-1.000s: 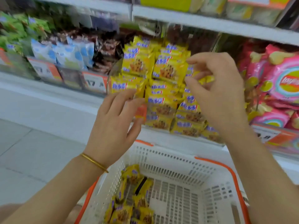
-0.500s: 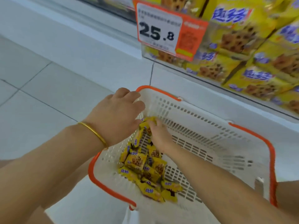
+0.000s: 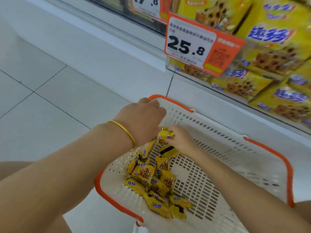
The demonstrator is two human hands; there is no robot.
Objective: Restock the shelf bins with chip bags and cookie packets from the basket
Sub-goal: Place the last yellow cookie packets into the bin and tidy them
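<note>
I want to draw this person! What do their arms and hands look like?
The left arm and right arm are bare, with no sleeves showing. The left hand and right hand wear no gloves. A thin gold bangle circles the left wrist.

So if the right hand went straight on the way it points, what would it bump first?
Probably the left hand. The right hand, pinching a cookie packet, points up-left at it from close by, though depth is hard to judge.

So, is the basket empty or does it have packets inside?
Not empty: the basket holds a pile of yellow cookie packets on its left side, and the right hand grips one more.
</note>
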